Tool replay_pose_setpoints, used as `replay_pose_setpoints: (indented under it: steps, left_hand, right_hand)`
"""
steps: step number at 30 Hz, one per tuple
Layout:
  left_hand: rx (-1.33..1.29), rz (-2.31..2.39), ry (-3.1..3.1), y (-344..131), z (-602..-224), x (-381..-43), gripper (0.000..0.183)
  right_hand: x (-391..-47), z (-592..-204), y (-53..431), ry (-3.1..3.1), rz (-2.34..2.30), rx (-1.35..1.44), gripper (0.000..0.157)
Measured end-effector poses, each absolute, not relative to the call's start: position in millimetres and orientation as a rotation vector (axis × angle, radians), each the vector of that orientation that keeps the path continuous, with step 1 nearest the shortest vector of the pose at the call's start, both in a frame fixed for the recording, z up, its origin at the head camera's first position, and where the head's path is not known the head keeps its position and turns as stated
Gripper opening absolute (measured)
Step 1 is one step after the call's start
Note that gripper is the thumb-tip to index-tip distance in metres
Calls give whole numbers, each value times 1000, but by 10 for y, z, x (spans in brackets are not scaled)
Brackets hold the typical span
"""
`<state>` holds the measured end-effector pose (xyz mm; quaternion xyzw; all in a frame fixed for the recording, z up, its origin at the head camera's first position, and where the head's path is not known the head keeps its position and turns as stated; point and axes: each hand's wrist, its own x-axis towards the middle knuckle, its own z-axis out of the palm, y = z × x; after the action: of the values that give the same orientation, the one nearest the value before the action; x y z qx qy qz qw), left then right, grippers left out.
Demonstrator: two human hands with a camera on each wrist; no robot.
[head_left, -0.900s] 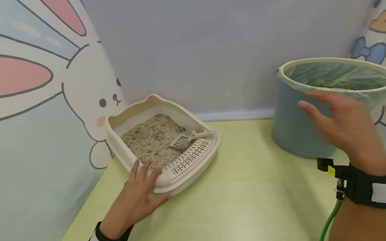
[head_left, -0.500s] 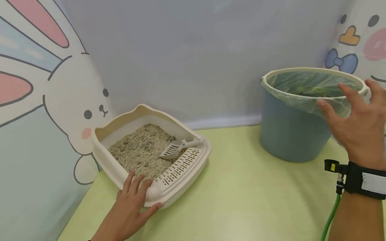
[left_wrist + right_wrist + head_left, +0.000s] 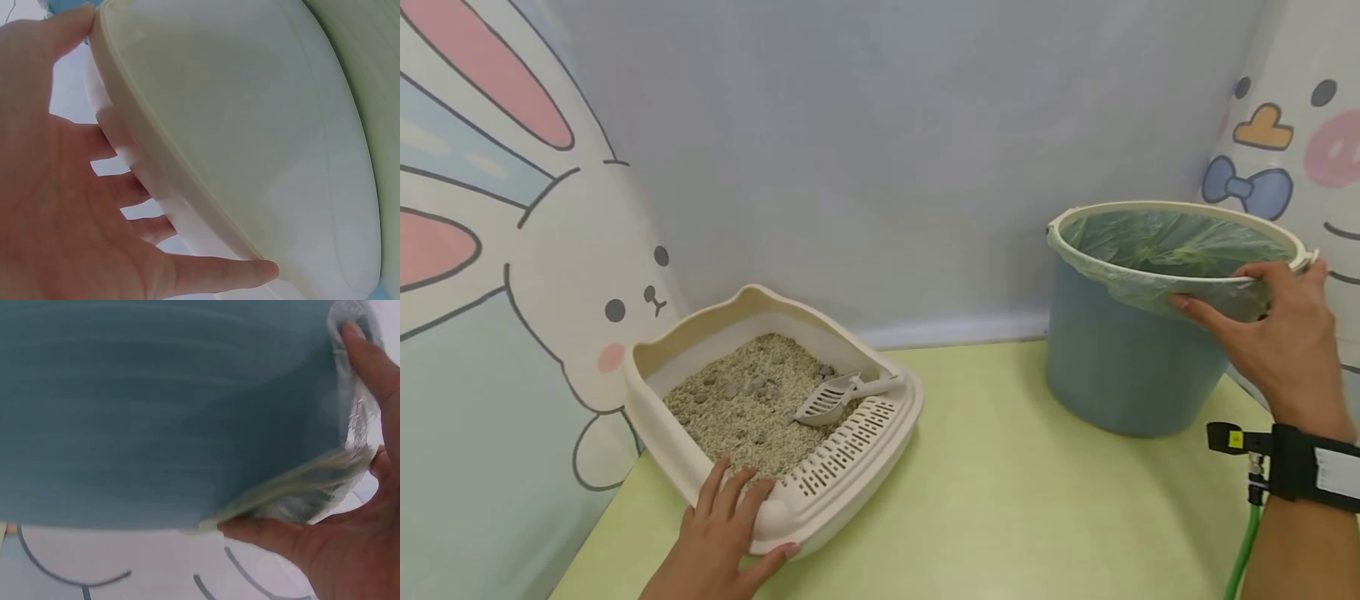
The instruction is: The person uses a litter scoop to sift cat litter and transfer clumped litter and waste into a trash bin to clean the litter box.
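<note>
In the head view, a cream cat litter box [image 3: 850, 505] sits at the left, partly filled with sandy, clumped litter [image 3: 730, 429]. A light grey slotted litter scoop [image 3: 827, 404] lies in it, handle over the perforated ledge. My left hand [image 3: 711, 533] rests on the box's near corner, fingers spread over the rim, thumb against the outer side; the left wrist view shows this contact from below. At the right stands a blue-grey bin [image 3: 1127, 358] lined with a translucent bag [image 3: 1138, 293]. My right hand [image 3: 1288, 333] grips its near right rim, thumb outside, fingers over the top.
Box and bin stand on a pale green tabletop [image 3: 985, 492], with a gap between them. A grey backdrop [image 3: 887, 167] rises behind, and cartoon panels flank both sides. A green cable [image 3: 1246, 542] hangs from the right wrist band [image 3: 1292, 462].
My right hand, first in front of the bin, has come onto its rim and taken hold. The left hand stays on the litter box corner. The head view has shifted.
</note>
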<state>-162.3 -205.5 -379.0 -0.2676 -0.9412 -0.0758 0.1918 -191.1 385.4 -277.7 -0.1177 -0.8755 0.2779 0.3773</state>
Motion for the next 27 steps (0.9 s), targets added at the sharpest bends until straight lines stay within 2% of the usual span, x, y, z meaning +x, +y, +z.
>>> replay_pose_setpoints:
  steps: [15, 21, 27]
  left_hand:
    - [-757, -232, -2673, -2049, -3766, -1605, 69]
    - [-769, -219, -2699, -2052, -3748, -1615, 71]
    - [-767, -208, -2712, -2094, -3761, -1598, 71]
  right_hand:
    - [-1954, -2689, 3669, -2262, 624, -335, 70]
    - [-2043, -2712, 3500, -2238, 670, -189, 63]
    - [-2119, -2776, 3309, -2231, 684, -90, 63]
